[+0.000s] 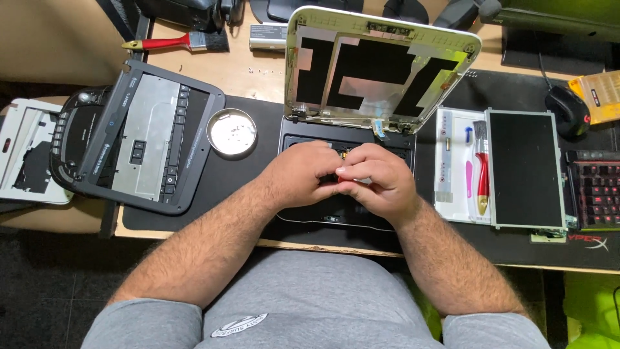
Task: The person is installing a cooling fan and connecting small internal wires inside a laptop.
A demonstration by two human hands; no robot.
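The table [258,84] carries a dark mat [245,174], and in the middle of that mat lies a small opened laptop [342,213]. Its base runs left to right, front edge toward the person, and its lid [381,64] stands tilted back at the far side. The screen has been taken out of the lid, so bare metal with black patches shows inside a pale rim.

Left of the laptop, a dark grey keyboard frame [145,136] lies at a slant, its long axis running away from the person. A white plastic cover [29,148] lies at the far left edge. To the right rests a loose black screen panel [524,169], and just beside it a white bezel strip [452,165] with a red-handled tool [481,174] on it. A yellow flat packet [600,97] sits at the far right, by a black mouse [568,110].

A round metal dish [232,132] stands between keyboard frame and laptop. A red-handled brush [171,42] lies at the far left of the table.

The left hand [303,174] and right hand [378,181] meet over the laptop base, fingers curled and fingertips pressed together; what they pinch is too small to tell.
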